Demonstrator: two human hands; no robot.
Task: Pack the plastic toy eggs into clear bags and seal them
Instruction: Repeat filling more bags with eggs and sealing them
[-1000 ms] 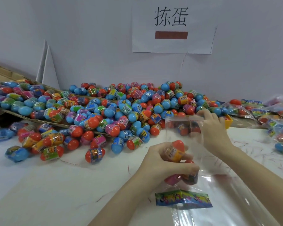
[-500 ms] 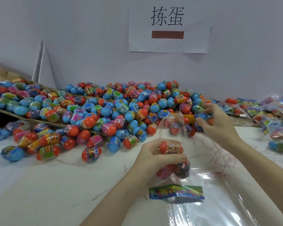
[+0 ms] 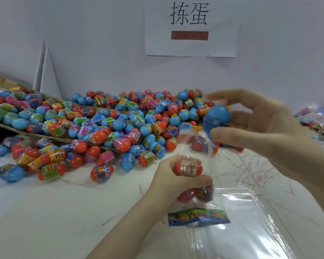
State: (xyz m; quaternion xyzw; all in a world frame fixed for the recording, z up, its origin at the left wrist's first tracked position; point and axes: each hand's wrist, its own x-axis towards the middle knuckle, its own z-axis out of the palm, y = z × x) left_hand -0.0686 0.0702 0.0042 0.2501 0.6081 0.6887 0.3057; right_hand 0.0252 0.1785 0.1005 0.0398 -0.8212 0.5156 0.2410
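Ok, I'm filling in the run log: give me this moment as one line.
step: loading bag | left hand: grips clear bag holding orange egg | right hand: holds blue egg above bag mouth | seal: not done

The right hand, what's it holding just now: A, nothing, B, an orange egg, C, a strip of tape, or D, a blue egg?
D: the right hand grips a blue egg between thumb and fingers, above the open top of the clear bag that the left hand holds.
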